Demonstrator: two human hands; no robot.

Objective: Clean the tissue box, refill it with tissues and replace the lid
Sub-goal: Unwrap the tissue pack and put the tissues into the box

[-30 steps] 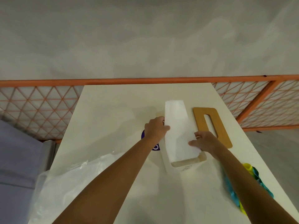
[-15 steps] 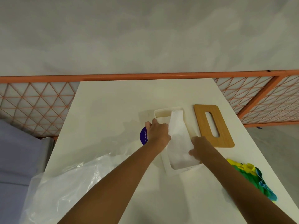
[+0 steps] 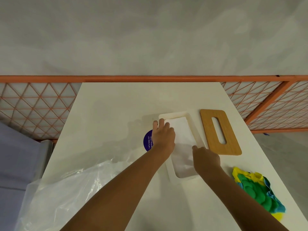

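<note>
Seating tissues [image 3: 181, 132] in tissue box [image 3: 195, 130] at table [image 3: 116, 114] centre | left hand [image 3: 164, 135] presses flat on tissues; right hand [image 3: 206, 158] inside box, grip unclear | next likely: lift lid [image 3: 206, 130] lying beside, align over rim

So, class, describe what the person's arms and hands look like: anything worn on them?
The left forearm and right forearm are bare, no sleeves showing. The left hand and right hand wear no gloves, and no watch, ring or bracelet shows.
</note>
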